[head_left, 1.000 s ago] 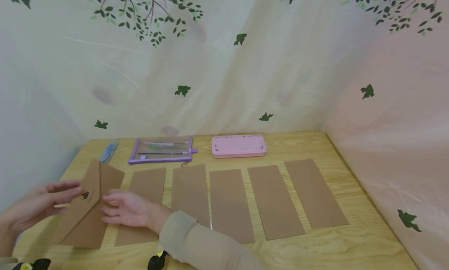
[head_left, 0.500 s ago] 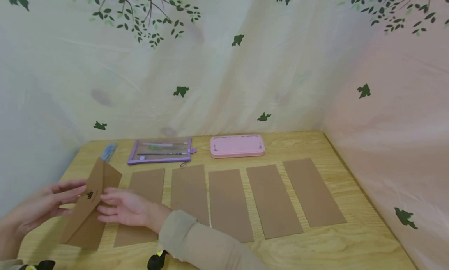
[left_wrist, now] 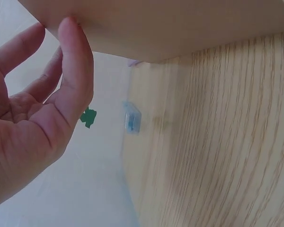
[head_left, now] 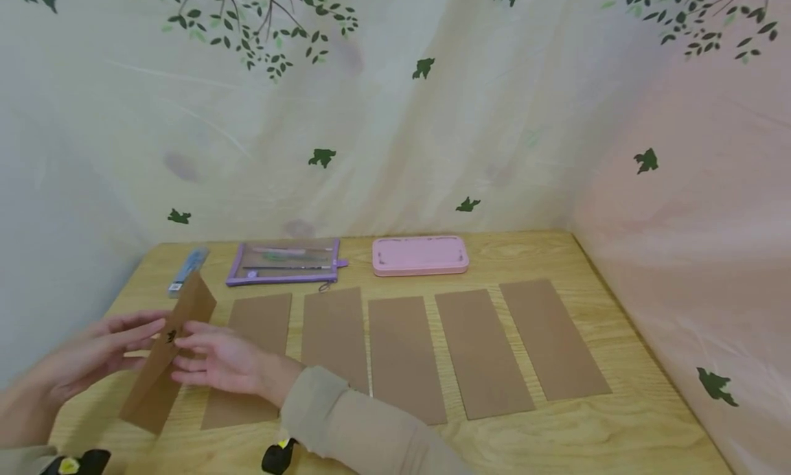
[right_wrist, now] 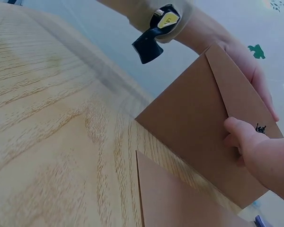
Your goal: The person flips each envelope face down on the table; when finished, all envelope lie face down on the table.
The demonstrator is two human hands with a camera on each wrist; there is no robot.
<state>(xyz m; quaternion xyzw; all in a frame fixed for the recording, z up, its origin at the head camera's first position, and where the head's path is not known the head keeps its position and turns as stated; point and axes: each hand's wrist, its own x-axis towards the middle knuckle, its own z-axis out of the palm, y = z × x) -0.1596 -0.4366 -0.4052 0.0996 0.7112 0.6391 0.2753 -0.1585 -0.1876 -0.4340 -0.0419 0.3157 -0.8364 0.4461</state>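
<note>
A brown kraft envelope (head_left: 151, 392) with a pointed flap and a small black print stands tilted on edge at the table's left. My left hand (head_left: 99, 355) holds it by its left side; the left wrist view shows the thumb (left_wrist: 75, 56) against the envelope (left_wrist: 175, 23). On the other side, my right hand (head_left: 225, 362) touches the flap side with its fingertips. In the right wrist view, the right thumb and a curled finger of that hand (right_wrist: 272, 153) pinch at the flap's edge, beside the print on the envelope (right_wrist: 189, 113). The flap lies against the body.
Several flat brown envelopes (head_left: 408, 358) lie in a row to the right, the nearest one (head_left: 262, 324) partly under my right hand. Behind them are a blue packet (head_left: 188, 270), a purple-edged clear pencil pouch (head_left: 287, 263) and a pink case (head_left: 420, 255). Printed curtains surround the table.
The envelope has turned more edge-on to the head view and shifted slightly right. My left hand has moved right with it, and more of the blue packet shows. The right hand stays nearly in place.
</note>
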